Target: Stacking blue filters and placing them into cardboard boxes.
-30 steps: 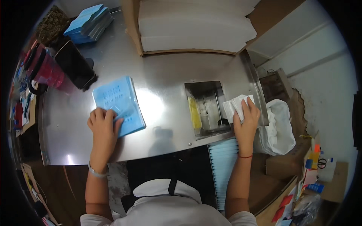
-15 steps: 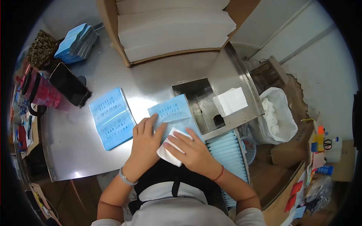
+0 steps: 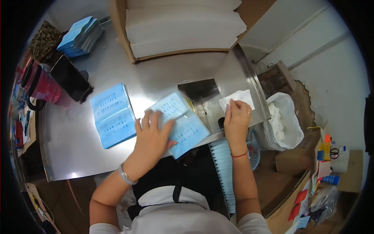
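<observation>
My left hand (image 3: 152, 134) lies over the left edge of a blue printed plastic sleeve (image 3: 189, 133) at the table's front, its fingers spread. The sleeve is tilted and has a paler upper flap. Whether anything is inside it I cannot tell. To the right, my right hand (image 3: 237, 119) pinches with thumb and forefinger at the near edge of a small pile of white folded tissues (image 3: 244, 98). How many tissues are between the fingertips is hidden. A stack of the same blue sleeves (image 3: 113, 115) lies left of my left hand.
A carton of white sheets (image 3: 183, 27) stands at the back. At the far left are a phone (image 3: 70, 78), a pink cup (image 3: 44, 87) and more blue packets (image 3: 80, 37). A dark table opening (image 3: 200, 97) lies beside the tissues. A lined bin (image 3: 286, 124) is right.
My right hand has left the white tissue by the sleeve and moved right to the pile. That tissue no longer shows there. The sleeve under my left hand has turned and its upper flap looks paler.
</observation>
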{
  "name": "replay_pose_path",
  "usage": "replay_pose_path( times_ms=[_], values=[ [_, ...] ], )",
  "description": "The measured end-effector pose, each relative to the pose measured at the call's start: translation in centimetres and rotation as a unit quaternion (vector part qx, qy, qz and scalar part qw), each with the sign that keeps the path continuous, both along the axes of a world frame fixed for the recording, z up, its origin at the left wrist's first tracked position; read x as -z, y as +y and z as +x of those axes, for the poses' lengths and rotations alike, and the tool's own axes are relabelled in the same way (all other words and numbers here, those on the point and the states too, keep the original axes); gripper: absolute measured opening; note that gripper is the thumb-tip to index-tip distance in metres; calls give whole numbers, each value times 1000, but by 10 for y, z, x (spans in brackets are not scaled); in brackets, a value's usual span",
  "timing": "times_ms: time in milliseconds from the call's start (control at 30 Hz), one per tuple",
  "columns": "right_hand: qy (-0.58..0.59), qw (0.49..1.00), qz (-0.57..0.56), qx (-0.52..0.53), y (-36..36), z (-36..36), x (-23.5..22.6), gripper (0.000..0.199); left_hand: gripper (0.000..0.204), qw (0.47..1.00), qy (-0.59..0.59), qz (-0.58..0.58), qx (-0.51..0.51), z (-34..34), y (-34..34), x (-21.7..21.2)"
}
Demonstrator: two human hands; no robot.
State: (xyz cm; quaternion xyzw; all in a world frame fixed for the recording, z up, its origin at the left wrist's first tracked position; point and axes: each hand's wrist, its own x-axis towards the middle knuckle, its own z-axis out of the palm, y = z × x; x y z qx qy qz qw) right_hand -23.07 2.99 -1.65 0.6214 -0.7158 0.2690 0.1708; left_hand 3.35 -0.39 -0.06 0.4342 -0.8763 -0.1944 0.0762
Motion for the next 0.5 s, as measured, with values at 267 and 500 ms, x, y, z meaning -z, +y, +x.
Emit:
replay_pose_path(
  times_ms=[267, 500],
  values=[
    [-69, 994, 42, -67, 1, -24, -18, 27, 58, 991, -42, -127, 23, -18, -11, -9],
    [-48, 939, 67, -334, 47, 100, -12, 34, 63, 992, 80, -55, 80, 3, -22, 0]
  ],
)
